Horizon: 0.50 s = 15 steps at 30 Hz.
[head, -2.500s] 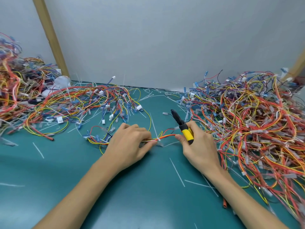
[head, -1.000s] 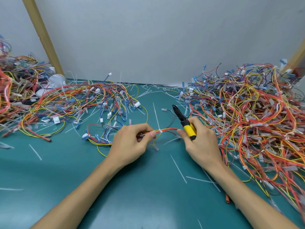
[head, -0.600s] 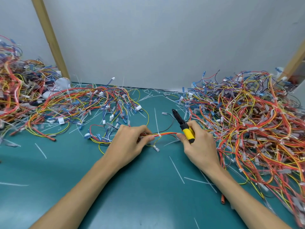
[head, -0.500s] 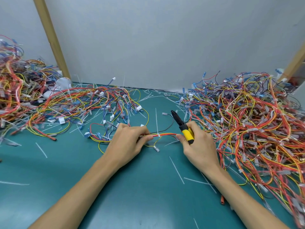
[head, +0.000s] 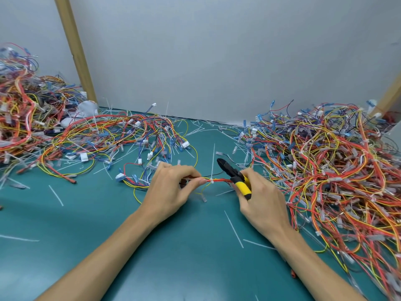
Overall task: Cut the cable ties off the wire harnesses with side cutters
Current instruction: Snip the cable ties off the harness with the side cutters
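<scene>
Hands are holding a wire bundle [head: 220, 180] stretched left-to-right: left hand [head: 171, 189] pinching one end, right hand [head: 263, 203] gripping side cutters [head: 236, 178] at the other, cable tie [head: 212, 181] between, nearer left.

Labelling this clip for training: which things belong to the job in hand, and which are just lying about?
In hand: left hand, right hand, side cutters, held harness, its cable tie.
Lying about: right harness pile, left harness pile, cut tie strips, wooden post.
</scene>
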### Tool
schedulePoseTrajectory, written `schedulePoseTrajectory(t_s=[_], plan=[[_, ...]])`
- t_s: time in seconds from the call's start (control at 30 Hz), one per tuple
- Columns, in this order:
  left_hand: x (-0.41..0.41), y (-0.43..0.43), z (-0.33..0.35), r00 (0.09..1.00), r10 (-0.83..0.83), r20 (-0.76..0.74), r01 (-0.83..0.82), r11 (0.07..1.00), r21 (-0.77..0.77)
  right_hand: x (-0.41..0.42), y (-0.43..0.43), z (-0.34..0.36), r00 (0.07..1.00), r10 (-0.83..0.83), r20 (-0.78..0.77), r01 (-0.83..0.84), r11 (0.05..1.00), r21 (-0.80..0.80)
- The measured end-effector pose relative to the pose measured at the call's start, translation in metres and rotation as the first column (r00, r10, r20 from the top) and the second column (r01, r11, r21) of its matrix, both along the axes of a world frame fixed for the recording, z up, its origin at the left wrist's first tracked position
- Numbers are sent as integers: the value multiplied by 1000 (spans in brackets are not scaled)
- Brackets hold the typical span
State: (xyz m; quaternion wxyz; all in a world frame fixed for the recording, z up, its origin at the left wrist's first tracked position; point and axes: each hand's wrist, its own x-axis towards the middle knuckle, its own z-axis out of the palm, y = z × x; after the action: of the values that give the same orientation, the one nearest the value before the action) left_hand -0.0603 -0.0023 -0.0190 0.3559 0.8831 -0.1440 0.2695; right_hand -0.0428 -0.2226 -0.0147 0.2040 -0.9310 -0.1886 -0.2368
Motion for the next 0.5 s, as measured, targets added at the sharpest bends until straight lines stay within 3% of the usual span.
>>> schedulePoseTrajectory(t_s=[0.23, 0.5], plan=[[2, 5, 0, 993, 81, 83, -89, 991, 104, -5, -4, 2, 986, 6, 164, 12, 994, -108], [0, 4, -1, 987, 126, 97, -142, 974, 175, -6, -5, 2, 991, -32, 129, 60, 976, -212]])
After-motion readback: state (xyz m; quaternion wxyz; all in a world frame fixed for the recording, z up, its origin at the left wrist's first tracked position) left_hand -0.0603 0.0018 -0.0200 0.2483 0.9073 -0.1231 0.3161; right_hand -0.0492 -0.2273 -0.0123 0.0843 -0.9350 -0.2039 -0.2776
